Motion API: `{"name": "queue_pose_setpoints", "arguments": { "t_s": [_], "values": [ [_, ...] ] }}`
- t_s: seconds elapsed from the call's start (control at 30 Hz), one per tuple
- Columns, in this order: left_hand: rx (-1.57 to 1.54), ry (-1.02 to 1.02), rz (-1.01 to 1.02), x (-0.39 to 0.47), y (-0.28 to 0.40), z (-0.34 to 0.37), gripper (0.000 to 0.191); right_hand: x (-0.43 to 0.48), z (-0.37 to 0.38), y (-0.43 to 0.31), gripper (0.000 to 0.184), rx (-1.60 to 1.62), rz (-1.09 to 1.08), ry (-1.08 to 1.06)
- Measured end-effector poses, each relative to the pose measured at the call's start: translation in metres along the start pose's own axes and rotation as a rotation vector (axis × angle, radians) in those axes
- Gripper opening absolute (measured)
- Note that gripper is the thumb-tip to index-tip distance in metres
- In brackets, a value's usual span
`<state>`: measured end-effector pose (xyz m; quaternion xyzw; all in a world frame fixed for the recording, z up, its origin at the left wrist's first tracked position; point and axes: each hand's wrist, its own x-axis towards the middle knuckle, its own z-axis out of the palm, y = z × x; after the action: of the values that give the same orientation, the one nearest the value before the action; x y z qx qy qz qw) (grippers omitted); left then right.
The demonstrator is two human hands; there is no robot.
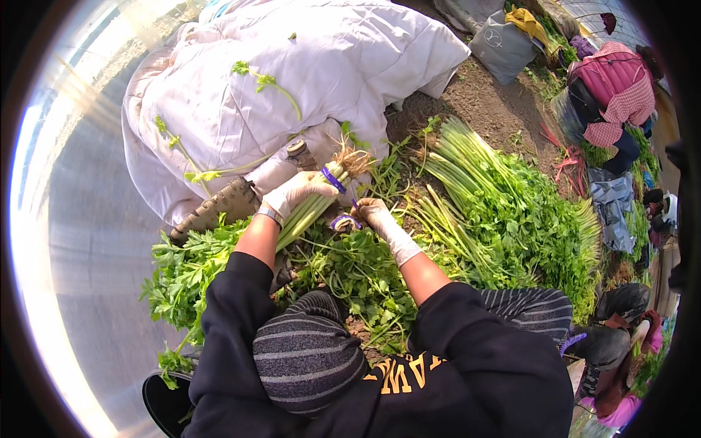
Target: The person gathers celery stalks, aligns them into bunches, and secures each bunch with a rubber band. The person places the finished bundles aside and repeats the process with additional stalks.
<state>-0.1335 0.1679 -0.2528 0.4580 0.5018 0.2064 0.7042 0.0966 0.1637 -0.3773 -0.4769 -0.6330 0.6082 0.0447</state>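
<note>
My left hand (298, 192), in a pale glove, grips a bunch of celery (308, 218) by its stalks just below the roots. Purple tape (333, 179) goes around the stalks near the root end. The leafy end reaches down to the left beside my forearm. My right hand (374, 212), gloved and soiled at the fingers, pinches a purple strip of tape to the right of the roots. Below and left of it lies a small roll with purple tape (344, 223). Loose celery leaves (367, 263) cover the ground under my hands.
A white quilt (306, 71) with loose stalks lies ahead, by a short log (219, 207). A large pile of celery (509, 202) is at right. Red strips (569, 161) and a grey bag (503, 46) lie beyond. A co-worker in pink (610, 82) bends at upper right; another sits at lower right.
</note>
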Motion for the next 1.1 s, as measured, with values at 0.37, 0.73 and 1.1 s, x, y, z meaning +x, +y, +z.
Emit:
{"name": "queue_pose_setpoints", "arguments": {
  "t_s": [0.37,0.73,1.1],
  "values": [
    [0.269,-0.016,0.035,-0.018,0.006,0.002,0.064,-0.021,-0.003,-0.018,0.062,0.837,-0.235,0.159],
    [1.194,0.426,0.107,-0.087,-0.009,0.027,0.062,-0.023,0.048,0.011,0.062,0.662,-0.174,0.581],
    [0.621,0.361,0.790,-0.251,0.216,0.133,0.081,-0.287,-0.037,-0.347,0.095,0.747,-1.359,0.196]
  ]
}}
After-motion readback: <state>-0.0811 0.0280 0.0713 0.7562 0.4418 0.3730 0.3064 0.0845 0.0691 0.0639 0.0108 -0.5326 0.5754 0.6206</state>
